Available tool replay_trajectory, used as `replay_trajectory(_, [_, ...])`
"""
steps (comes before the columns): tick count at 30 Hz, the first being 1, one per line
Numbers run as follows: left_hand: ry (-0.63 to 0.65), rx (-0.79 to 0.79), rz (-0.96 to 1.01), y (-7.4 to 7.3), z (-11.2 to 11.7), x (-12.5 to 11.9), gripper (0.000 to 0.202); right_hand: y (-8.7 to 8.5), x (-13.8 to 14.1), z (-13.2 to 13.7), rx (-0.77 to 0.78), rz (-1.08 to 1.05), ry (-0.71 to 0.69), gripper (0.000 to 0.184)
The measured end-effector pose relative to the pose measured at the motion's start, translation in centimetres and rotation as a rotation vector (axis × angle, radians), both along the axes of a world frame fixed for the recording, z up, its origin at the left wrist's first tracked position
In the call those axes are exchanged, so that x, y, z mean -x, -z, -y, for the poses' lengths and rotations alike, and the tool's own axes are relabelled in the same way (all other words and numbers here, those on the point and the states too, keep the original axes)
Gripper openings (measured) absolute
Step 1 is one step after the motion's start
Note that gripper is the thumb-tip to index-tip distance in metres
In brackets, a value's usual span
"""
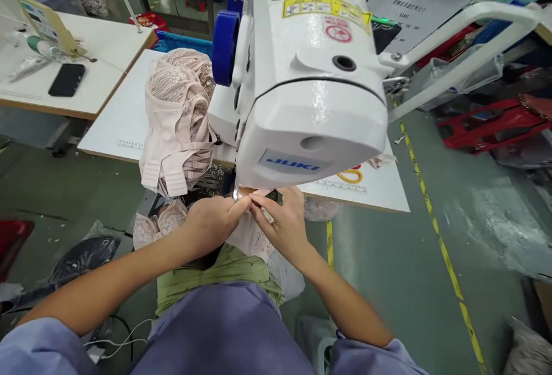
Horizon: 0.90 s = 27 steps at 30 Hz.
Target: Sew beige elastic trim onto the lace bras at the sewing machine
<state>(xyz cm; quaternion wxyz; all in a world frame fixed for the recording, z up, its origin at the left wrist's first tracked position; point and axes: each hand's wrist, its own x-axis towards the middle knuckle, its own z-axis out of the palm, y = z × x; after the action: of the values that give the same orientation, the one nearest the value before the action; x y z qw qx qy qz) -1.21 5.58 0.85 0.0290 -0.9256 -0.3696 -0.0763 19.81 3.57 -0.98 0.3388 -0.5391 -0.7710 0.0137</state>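
Note:
A white JUKI sewing machine (pixel 310 76) fills the middle of the view and hides its needle area. Just below its front edge, my left hand (pixel 213 222) and my right hand (pixel 282 225) meet, both pinching a piece of pale pink lace fabric (pixel 250 237) that hangs down toward my lap. The fingers of both hands are pressed together on the fabric. A stack of finished pink lace bras (pixel 179 116) sits on the white sewing table (pixel 125 116) to the left of the machine.
A second table at the far left carries a black phone (pixel 66 79) and a card stand. Red crates (pixel 491 122) and plastic bags lie on the green floor at the right, beside a yellow floor line (pixel 435 231). More lace pieces (pixel 150 228) hang below the table.

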Motion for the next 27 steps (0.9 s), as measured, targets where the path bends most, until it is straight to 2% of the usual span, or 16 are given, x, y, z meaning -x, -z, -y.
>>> replay_trajectory(3, [0.114, 0.091, -0.048, 0.2, -1.8, 1.0, 0.041, 0.2, 0.4, 0.1, -0.029, -0.021, 0.046, 0.019])
replay_trajectory(6, [0.237, 0.141, -0.048, 0.4, -3.6, 1.8, 0.047, 0.4, 0.7, 0.3, 0.098, -0.106, 0.048, 0.021])
replay_trajectory(9, [0.199, 0.186, -0.064, 0.0, -3.9, 1.5, 0.041, 1.7, 0.9, 0.9, 0.294, -0.339, 0.028, 0.027])
replay_trajectory(11, [0.169, 0.174, -0.080, -0.4, -3.2, 0.8, 0.038, 2.7, 0.9, 1.5, 0.403, -0.547, 0.027, 0.041])
replay_trajectory(13, [0.156, 0.131, -0.076, -0.9, -2.1, 0.2, 0.038, 3.3, 0.8, 1.9, 0.464, -0.644, 0.034, 0.048])
replay_trajectory(15, [0.137, 0.077, -0.061, -1.1, -1.1, -0.4, 0.036, 3.2, 0.6, 1.7, 0.455, -0.591, 0.048, 0.041])
replay_trajectory(19, [0.051, -0.040, -0.037, -0.7, 0.2, -1.4, 0.034, 1.6, -0.4, 0.0, 0.361, -0.437, 0.049, 0.017])
replay_trajectory(23, [-0.032, -0.072, -0.029, -0.3, 0.5, -2.1, 0.031, 0.6, -1.2, -2.2, 0.416, -0.408, 0.010, 0.025])
replay_trajectory(27, [-0.054, -0.069, -0.004, -0.6, 0.5, -2.7, 0.027, 0.3, -1.7, -3.4, 0.499, -0.405, -0.010, 0.013])
